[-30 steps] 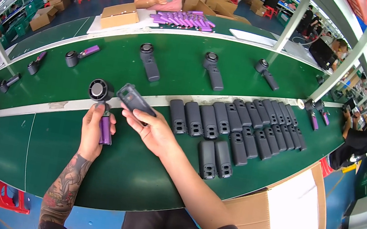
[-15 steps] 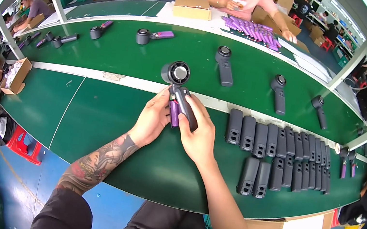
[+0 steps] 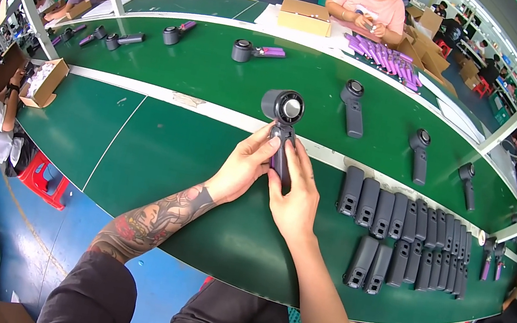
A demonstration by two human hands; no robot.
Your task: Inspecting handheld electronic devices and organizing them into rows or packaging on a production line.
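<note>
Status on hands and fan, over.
Left hand and right hand gripping handheld fan. Round head uncovered. Grey casings to the right, apart from hands.

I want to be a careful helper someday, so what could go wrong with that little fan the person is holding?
The fan is held by its handle between the left hand and the right hand, with its big round top sticking up above them, so it might tip if they slip. The grey cases sit close together beside the right arm, so a bump could push them out of line.
</note>
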